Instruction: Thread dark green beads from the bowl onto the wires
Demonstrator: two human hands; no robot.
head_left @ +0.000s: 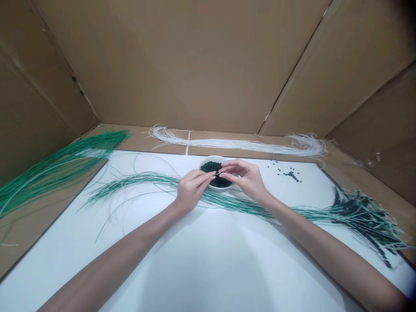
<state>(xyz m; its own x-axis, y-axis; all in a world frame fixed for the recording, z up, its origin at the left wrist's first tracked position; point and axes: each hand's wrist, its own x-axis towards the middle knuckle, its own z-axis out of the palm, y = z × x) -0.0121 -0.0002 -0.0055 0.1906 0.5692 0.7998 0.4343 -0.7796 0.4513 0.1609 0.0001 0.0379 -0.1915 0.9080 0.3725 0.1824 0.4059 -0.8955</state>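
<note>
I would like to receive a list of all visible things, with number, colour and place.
Bowl: one, white, by the fingertips
Bowl beads: many, dark, inside
Loose beads: many, dark, right of bowl
Mixed strands: one bundle, green-white, across board; beaded right end
Green strands: one bundle, far left
White strands: one bundle, behind bowl
Board: one, white, beneath
Panels: several, brown, around
Small piece: unclear, between fingertips
Hands: two, left, right, over bowl's edges

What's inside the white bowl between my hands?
The white bowl holds a heap of small dark beads. Your fingertips hide part of the heap, and the bowl's bottom can't be seen beneath it.
</note>
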